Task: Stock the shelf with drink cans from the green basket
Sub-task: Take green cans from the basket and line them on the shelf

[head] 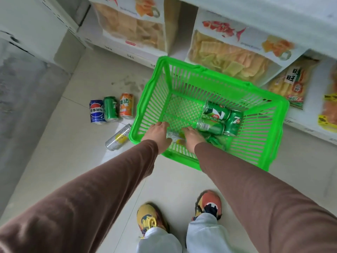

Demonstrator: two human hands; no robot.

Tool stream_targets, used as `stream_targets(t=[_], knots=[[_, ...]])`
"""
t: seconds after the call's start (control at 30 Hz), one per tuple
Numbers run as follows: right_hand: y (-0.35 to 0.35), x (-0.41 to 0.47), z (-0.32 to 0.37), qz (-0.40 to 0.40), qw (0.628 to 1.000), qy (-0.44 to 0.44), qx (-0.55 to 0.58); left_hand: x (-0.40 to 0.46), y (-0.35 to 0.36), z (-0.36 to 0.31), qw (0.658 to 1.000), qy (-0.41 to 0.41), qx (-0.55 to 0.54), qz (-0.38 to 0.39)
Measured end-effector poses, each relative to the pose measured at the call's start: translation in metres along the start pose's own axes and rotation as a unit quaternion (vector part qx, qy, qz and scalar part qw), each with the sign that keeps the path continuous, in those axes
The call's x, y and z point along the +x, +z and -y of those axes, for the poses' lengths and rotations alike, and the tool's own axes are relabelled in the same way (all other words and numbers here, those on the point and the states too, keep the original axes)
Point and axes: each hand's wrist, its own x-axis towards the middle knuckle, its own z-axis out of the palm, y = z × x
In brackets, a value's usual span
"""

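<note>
Head view, looking down. Shelf (138, 55) of snack bags behind; green basket (273, 114) on the floor, tilted. Inside: three green cans (217, 110) lying loose, plus a pale can (175, 136) between both hands. Left hand (157, 135) and right hand (191, 138) reach in around the pale can; whether either grips it, cannot tell. Three cans (111, 110) stand on the floor, a silver one (118, 136) lies beside the basket.

Risks: loose cans rolling; a slip if the grip is partial; the lying can underfoot.
</note>
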Motion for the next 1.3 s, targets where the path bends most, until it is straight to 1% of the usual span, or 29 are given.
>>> stream_targets(t=[0.17,0.37,0.47,0.63,0.7,0.8,0.93,1.03,1.17,1.23,1.3], knots=[[0.033,0.045,-0.009,0.037,0.999,-0.004,-0.038,0.032,0.021,0.014,1.0,-0.001,0.021,0.021],[0.047,0.067,-0.011,0.038,0.998,0.013,-0.043,0.051,0.029,0.017,0.998,-0.006,0.04,0.044],[0.037,0.057,-0.01,-0.001,1.0,0.027,-0.002,0.045,0.023,0.013,0.999,-0.005,0.027,0.03],[-0.022,-0.002,0.003,-0.062,0.986,0.05,0.147,0.003,-0.015,-0.006,1.0,-0.011,-0.023,-0.003],[-0.054,-0.04,0.013,-0.083,0.975,0.044,0.2,-0.025,-0.04,-0.019,0.999,-0.015,-0.044,-0.007],[-0.11,-0.106,0.036,-0.118,0.962,0.018,0.246,-0.077,-0.089,-0.042,0.998,-0.017,-0.067,-0.015],[-0.187,-0.202,0.076,-0.15,0.947,0.001,0.285,-0.153,-0.172,-0.076,0.996,0.008,-0.08,-0.028],[-0.253,-0.277,0.115,-0.169,0.929,-0.031,0.328,-0.214,-0.249,-0.105,0.992,0.036,-0.108,-0.062],[-0.341,-0.372,0.17,-0.198,0.891,-0.066,0.402,-0.291,-0.354,-0.142,0.982,0.095,-0.115,-0.115],[-0.38,-0.413,0.194,-0.213,0.861,-0.089,0.453,-0.324,-0.401,-0.156,0.973,0.128,-0.121,-0.15],[-0.416,-0.452,0.216,-0.207,0.836,-0.114,0.495,-0.353,-0.441,-0.165,0.962,0.156,-0.128,-0.186]])
